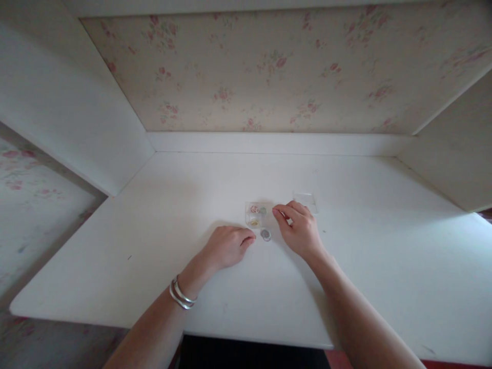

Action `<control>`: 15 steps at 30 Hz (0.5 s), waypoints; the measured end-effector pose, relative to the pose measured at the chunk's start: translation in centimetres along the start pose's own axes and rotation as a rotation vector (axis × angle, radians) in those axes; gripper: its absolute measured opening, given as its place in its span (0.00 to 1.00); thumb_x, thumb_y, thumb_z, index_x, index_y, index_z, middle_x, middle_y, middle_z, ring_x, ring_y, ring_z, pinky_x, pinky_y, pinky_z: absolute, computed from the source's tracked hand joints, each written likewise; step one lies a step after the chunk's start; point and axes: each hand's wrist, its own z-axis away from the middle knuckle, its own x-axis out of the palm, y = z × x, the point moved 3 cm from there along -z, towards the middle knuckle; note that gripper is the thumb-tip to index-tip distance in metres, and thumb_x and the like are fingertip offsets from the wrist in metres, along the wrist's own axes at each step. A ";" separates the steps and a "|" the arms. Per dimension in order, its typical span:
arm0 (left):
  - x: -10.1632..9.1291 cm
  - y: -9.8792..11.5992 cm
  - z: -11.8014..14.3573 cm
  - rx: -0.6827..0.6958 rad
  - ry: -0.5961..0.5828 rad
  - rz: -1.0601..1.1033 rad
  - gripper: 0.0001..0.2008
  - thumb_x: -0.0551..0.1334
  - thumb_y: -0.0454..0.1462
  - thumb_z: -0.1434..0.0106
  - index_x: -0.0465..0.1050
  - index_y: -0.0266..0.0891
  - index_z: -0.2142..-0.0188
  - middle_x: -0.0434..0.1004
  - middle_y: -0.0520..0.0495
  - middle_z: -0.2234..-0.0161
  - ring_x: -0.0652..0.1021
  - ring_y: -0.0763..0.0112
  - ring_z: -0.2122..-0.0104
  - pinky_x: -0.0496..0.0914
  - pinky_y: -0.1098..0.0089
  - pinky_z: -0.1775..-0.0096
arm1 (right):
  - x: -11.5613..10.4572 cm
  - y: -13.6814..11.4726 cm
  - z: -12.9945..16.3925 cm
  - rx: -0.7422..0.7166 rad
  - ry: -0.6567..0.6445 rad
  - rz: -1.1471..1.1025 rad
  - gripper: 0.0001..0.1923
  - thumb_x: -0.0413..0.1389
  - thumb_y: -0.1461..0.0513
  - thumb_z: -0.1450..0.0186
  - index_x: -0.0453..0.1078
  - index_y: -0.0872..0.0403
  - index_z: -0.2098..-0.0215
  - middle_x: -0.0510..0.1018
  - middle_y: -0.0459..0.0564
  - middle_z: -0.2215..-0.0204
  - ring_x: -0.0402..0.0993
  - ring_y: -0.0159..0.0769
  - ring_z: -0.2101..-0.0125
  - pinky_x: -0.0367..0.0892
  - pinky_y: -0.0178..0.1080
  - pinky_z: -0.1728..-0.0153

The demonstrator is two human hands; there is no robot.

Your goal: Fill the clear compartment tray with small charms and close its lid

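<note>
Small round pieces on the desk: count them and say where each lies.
4, perhaps more hidden: pink piece, grey piece and yellowish piece inside the clear box; loose grey piece on the desk between the hands.

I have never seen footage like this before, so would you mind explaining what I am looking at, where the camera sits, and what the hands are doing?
There is one picture, taken by a camera worn on a person's head, looking down at their own bare hands over a white desk. The left hand, with bangles on its wrist, rests on the desk. The right hand touches the edge of a small clear box holding tiny rings. Whether it pinches anything is too small to tell. A small round piece lies between the hands, and a clear lid sits behind the right hand.
</note>
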 end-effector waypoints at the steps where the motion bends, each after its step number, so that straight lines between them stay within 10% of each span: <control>1: 0.1 0.0 0.0 -0.002 -0.001 -0.002 0.13 0.50 0.40 0.33 0.74 0.45 0.65 0.79 0.52 0.67 0.77 0.68 0.69 0.63 0.70 0.68 | -0.1 0.2 0.0 0.011 0.010 -0.001 0.12 0.49 0.60 0.33 0.74 0.52 0.65 0.72 0.48 0.73 0.68 0.34 0.69 0.58 0.37 0.63; 15: 0.1 -1.0 -0.8 -0.144 0.206 0.158 0.14 0.48 0.42 0.32 0.69 0.39 0.59 0.77 0.49 0.70 0.74 0.73 0.74 0.64 0.74 0.70 | 0.3 1.6 0.0 0.130 0.047 -0.121 0.11 0.50 0.60 0.35 0.75 0.51 0.65 0.73 0.47 0.72 0.68 0.31 0.71 0.61 0.33 0.69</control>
